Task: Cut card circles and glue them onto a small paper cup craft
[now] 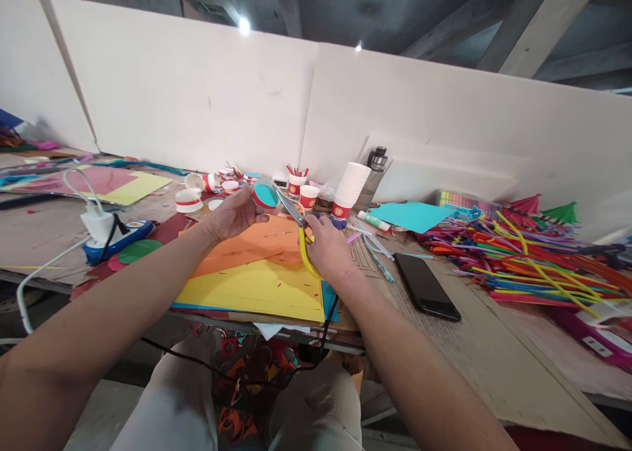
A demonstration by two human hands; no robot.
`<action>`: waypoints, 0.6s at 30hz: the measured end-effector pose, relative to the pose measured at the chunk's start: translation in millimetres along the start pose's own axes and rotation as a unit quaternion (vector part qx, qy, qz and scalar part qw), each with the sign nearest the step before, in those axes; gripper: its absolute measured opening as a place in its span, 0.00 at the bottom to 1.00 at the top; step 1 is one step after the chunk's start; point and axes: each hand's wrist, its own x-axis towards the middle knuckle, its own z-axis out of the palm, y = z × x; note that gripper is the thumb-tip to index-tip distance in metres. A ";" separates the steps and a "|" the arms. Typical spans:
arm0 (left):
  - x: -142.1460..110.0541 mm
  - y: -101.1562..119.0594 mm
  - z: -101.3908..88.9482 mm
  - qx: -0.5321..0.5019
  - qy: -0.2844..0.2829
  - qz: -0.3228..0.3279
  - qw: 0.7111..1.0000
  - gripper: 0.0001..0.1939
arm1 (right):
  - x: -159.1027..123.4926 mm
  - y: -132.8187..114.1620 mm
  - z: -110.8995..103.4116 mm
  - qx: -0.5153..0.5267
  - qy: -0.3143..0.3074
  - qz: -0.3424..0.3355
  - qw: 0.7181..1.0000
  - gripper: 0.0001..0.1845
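Between the fingers of my left hand (236,212) is a cut-down paper cup (265,194), its round turquoise face turned toward me. My right hand (326,243) grips yellow-handled scissors (292,207), the metal blades pointing up and left to the cup's right edge. Whether the blades touch the cup I cannot tell. Below both hands lie orange paper (247,250) and yellow paper (257,290), with small dark scraps on them.
A stack of paper cups (351,184) stands behind, near a dark bottle (374,178). To the right lie a black phone (427,286) and many coloured pipe cleaners (533,257). A blue power strip (118,240) with a white plug sits at left. Several cut cups (189,201) stand behind.
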 end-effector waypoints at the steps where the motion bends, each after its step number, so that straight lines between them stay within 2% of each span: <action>1: -0.7 0.2 0.9 0.002 -0.004 0.007 1.000 0.15 | 0.0 -0.1 -0.4 0.003 -0.003 0.005 1.000 0.21; 7: -2.3 -0.4 1.6 0.016 0.000 0.022 1.000 0.12 | -1.3 1.0 -0.5 0.032 0.015 -0.004 0.999 0.21; 13: -1.8 -4.2 0.2 0.022 -0.023 -0.004 0.999 0.18 | -1.1 2.9 1.3 0.035 0.015 -0.001 0.999 0.22; 18: -2.1 -3.5 -1.0 0.022 -0.019 -0.001 1.000 0.16 | -0.1 1.7 -0.2 0.025 0.010 -0.003 1.000 0.22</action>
